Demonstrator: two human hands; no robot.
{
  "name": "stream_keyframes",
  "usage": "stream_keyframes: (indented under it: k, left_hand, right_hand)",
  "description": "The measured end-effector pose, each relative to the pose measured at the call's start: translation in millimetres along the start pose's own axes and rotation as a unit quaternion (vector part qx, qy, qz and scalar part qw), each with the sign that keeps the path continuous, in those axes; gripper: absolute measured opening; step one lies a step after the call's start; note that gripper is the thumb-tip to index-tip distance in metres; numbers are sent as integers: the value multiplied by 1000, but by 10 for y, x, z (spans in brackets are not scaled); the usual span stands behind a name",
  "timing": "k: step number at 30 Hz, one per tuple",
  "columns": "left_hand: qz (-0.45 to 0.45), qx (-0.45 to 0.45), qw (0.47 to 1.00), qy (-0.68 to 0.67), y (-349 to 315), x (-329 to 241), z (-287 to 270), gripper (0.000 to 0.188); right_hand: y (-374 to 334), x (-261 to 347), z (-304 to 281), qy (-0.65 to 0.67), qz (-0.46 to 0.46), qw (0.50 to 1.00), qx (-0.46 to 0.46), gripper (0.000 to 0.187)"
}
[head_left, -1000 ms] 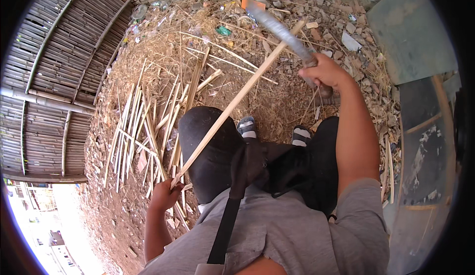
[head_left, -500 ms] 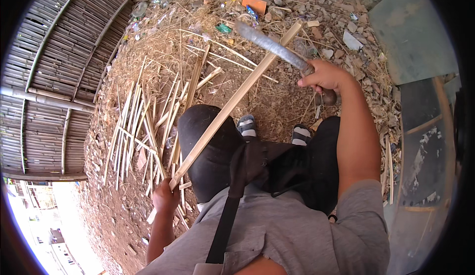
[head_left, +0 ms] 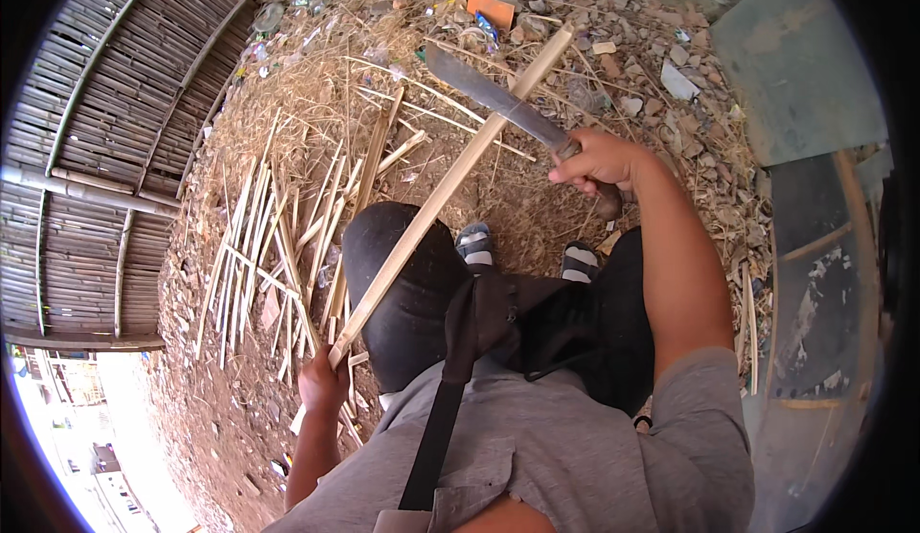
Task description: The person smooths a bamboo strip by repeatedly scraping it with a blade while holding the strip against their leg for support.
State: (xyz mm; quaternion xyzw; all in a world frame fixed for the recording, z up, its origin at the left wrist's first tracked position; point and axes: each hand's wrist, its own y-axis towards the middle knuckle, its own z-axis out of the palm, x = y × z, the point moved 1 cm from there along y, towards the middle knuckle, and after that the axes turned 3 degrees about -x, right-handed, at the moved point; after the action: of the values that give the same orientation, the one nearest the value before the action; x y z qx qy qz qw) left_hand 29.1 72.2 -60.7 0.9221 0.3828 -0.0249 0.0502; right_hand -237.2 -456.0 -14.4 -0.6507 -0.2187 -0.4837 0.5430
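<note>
Pale split strip (head_left: 450,194) (prob. bamboo) slants over L knee (head_left: 383,245), w/ the machete (head_left: 491,94) blade crossing nr its far end; can't tell if it's touching. L hand (head_left: 324,382) fingers curled round the near end, R hand (head_left: 602,161) fingers wrapped round the handle. Prob. best: hold strip steady, blade at a low angle, short strokes away from L hand & knee. Loose strips (head_left: 251,265) lie to the L, sandalled feet (head_left: 475,243) ahead, rubble (head_left: 661,116) beyond.
</note>
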Motion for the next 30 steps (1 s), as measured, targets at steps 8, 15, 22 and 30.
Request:
stream_keyframes:
  k: [8, 15, 22, 30]
  left_hand:
    - [-8, 8, 1000, -14, -2, 18, -12, 18]
    - [-13, 17, 999, -36, 15, -17, -18, 21]
    - [-30, 41, 998, -45, 15, -74, -63, 26]
    - [-25, 30, 998, -50, 40, -57, -43, 28]
  right_hand:
    - [10, 19, -77, 14, -58, 998, -13, 24]
    - [60, -3, 159, -37, 15, 998, 46, 25]
    - [85, 21, 47, -8, -56, 998, 25, 23]
    - [151, -92, 64, 26, -25, 999, 35, 23]
